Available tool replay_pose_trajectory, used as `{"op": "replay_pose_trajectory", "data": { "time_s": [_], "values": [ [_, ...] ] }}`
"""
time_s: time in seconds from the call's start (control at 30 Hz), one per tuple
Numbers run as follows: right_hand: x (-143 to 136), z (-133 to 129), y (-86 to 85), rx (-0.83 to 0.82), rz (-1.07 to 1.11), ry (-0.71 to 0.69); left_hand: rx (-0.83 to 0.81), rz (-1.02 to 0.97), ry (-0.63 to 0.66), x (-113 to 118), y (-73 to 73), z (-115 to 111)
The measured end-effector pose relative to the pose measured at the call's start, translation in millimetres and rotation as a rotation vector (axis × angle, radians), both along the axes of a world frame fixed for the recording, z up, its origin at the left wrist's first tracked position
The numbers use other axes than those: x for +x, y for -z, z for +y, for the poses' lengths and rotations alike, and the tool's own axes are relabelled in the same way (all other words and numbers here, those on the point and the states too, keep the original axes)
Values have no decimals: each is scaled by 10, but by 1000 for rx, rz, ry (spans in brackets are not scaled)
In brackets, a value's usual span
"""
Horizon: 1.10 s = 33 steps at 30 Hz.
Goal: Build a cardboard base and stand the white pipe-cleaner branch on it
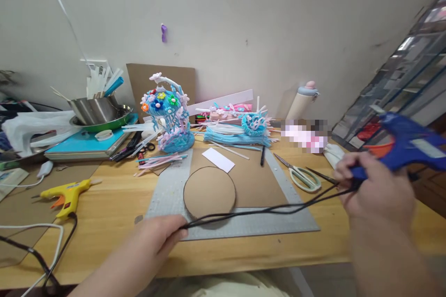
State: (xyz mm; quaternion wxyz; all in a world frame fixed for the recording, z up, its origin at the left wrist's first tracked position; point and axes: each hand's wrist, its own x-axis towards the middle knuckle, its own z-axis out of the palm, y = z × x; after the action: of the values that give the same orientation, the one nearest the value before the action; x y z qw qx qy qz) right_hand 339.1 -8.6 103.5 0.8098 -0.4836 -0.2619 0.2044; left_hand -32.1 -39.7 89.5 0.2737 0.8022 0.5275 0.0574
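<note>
My right hand (pixel 376 185) is closed around the handle of a blue glue gun (pixel 411 141) with an orange trigger, held up over the table's right side. From that hand a doubled black power cord (pixel 265 210) stretches leftward across the table. My left hand (pixel 170 232) is closed on the cord's other visible stretch, near the mat's front edge. Behind the cord, a round cardboard disc (pixel 209 192) lies on a grey cutting mat (pixel 167 195). A larger cardboard sheet (pixel 259 185) and a white card strip (pixel 218 160) are there too.
A yellow glue gun (pixel 68 194) lies at left with cords nearby. Behind stand a pipe-cleaner flower lamp (pixel 169 116), bundles of blue pipe cleaners (pixel 237 137), a metal pot (pixel 94 110) and a bottle (pixel 302 100). Scissors (pixel 303 177) lie at right.
</note>
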Motion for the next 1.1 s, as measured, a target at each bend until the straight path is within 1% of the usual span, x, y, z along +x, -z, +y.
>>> {"op": "replay_pose_trajectory", "data": {
  "time_s": [0.03,0.07,0.1,0.17,0.2,0.27,0.33,0.4,0.47,0.5,0.53,0.57,0.6,0.7,0.73,0.77,0.83,0.9,1.0,1.1],
  "values": [
    [-121,-34,94,-22,-39,-82,102,77,11,17,-27,4],
    [-274,-70,187,-77,-60,-145,186,137,23,61,-62,0],
    [-448,-107,275,-136,-38,-236,239,164,43,130,-102,-9],
    [-818,-183,427,-266,4,-433,264,148,52,315,-171,-34],
    [-994,-220,487,-291,8,-515,261,116,40,417,-192,-46],
    [-1290,-282,579,-224,17,-673,271,35,-31,603,-199,-60],
    [-1478,-325,635,-155,37,-778,268,-105,-85,726,-168,-60],
    [-1559,-345,658,-124,14,-798,207,-244,-17,770,-125,-55],
    [-1579,-354,654,-125,-22,-792,138,-330,74,761,-86,-51],
    [-1585,-360,644,-139,-23,-798,123,-370,82,752,-69,-49],
    [-1599,-370,629,-155,-2,-813,130,-422,52,750,-50,-46],
    [-1622,-383,611,-164,39,-836,167,-498,-6,758,-27,-43],
    [-1658,-399,591,-169,92,-869,238,-592,-76,780,0,-39],
    [-1805,-439,531,-139,240,-936,532,-878,-267,914,117,-28],
    [-1852,-444,516,-123,269,-950,564,-958,-312,964,161,-27],
    [-1892,-442,507,-116,289,-960,538,-1018,-327,1007,202,-27],
    [-1945,-424,503,-114,313,-975,429,-1043,-308,1053,264,-23],
    [-1970,-397,513,-138,323,-974,372,-986,-265,1044,288,-6],
    [-1991,-369,522,-174,301,-960,437,-875,-236,979,265,44],
    [-2024,-358,500,-149,283,-995,572,-825,-241,945,245,99]
  ]
}}
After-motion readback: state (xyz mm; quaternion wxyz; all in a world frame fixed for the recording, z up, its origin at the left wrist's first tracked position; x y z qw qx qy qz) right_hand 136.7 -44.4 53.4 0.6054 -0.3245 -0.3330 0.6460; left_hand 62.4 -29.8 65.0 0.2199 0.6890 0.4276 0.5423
